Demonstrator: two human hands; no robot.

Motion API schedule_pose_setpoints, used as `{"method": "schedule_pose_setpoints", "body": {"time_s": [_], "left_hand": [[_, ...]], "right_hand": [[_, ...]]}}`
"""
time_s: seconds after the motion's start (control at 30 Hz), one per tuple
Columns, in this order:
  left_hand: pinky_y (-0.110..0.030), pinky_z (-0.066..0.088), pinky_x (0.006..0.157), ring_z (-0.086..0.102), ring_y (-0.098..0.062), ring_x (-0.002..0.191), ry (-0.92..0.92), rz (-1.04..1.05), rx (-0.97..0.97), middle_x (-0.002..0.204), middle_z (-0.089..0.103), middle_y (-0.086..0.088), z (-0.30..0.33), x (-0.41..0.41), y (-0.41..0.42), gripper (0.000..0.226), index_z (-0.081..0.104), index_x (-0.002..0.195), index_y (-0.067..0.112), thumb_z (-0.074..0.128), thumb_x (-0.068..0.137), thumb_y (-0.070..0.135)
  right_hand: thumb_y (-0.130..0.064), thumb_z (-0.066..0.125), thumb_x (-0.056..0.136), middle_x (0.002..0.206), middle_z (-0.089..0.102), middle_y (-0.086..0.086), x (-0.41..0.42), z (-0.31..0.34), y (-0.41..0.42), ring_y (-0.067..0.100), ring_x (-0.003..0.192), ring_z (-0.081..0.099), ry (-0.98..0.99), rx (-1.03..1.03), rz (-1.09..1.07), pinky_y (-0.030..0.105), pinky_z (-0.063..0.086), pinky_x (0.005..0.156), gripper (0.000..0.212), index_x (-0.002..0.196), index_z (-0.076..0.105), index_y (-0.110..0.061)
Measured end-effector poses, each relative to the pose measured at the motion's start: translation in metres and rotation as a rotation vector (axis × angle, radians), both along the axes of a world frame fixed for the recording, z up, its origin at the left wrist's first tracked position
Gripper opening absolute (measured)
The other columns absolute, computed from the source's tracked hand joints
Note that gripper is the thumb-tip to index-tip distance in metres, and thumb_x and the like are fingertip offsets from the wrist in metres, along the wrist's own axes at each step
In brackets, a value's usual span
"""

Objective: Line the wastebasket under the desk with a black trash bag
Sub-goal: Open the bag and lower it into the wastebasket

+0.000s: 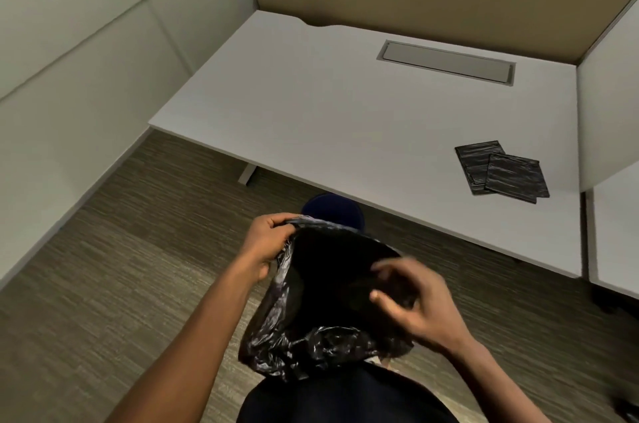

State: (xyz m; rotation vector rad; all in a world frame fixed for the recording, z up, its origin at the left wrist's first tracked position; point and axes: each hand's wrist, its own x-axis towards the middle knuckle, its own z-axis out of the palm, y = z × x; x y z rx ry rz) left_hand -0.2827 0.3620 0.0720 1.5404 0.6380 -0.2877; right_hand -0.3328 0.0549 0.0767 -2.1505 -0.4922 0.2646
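Observation:
A black trash bag (311, 312) hangs open-mouthed in front of me, crumpled at its bottom. My left hand (266, 242) pinches the bag's far-left rim. My right hand (415, 305) is blurred and grips the near-right rim with curled fingers. Just beyond the bag, a dark blue round wastebasket (332, 206) stands on the carpet at the front edge of the white desk (328, 118); only its top shows, the rest is hidden by the bag and my left hand.
Two folded black trash bags (503, 171) lie on the desk's right side. A grey cable flap (446, 62) sits near the back. Beige and white partitions enclose the desk. A desk leg (247, 175) stands at left; brown carpet (121, 267) spreads leftward.

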Motion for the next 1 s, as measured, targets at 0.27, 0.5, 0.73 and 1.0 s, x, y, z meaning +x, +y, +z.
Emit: {"method": "schedule_pose_setpoints", "body": {"time_s": [0.27, 0.5, 0.73, 1.0], "left_hand": [[-0.025, 0.061, 0.075, 0.08, -0.015, 0.093, -0.075, -0.17, 0.079, 0.097, 0.084, -0.001, 0.005, -0.003, -0.008, 0.019, 0.085, 0.096, 0.028, 0.077, 0.088, 0.013], [-0.02, 0.058, 0.063, 0.076, -0.017, 0.082, -0.079, 0.056, 0.043, 0.089, 0.083, -0.002, -0.003, -0.035, 0.009, 0.027, 0.085, 0.091, 0.024, 0.07, 0.092, 0.002], [-0.028, 0.053, 0.067, 0.068, -0.015, 0.078, 0.008, 0.411, -0.082, 0.089, 0.077, -0.004, 0.015, -0.039, 0.039, 0.028, 0.077, 0.103, 0.024, 0.055, 0.101, 0.007], [-0.021, 0.06, 0.072, 0.068, -0.003, 0.1, -0.325, 0.347, 0.64, 0.113, 0.068, 0.021, -0.008, -0.114, -0.032, 0.027, 0.073, 0.116, 0.035, 0.059, 0.095, 0.027]], "right_hand": [[-0.049, 0.081, 0.076, 0.13, 0.051, 0.018, 0.069, -0.04, 0.02, 0.037, 0.112, 0.057, -0.223, -0.374, -0.463, 0.052, 0.055, 0.09, 0.096, 0.156, 0.031, -0.033], [-0.032, 0.076, 0.089, 0.12, 0.072, 0.017, 0.073, -0.082, 0.006, 0.028, 0.101, 0.069, 0.532, -0.117, -0.587, 0.042, 0.059, 0.088, 0.033, 0.117, 0.071, -0.017], [-0.013, 0.064, 0.084, 0.088, 0.075, -0.014, 0.094, -0.012, 0.048, 0.001, 0.086, 0.069, 0.185, 0.177, -0.511, 0.025, 0.055, 0.077, 0.022, 0.092, 0.075, -0.031], [-0.03, 0.054, 0.097, 0.101, 0.064, -0.013, 0.028, -0.031, 0.038, 0.0, 0.086, 0.057, -0.445, 0.049, -0.325, 0.004, 0.036, 0.079, 0.026, 0.117, 0.067, -0.021]]}}
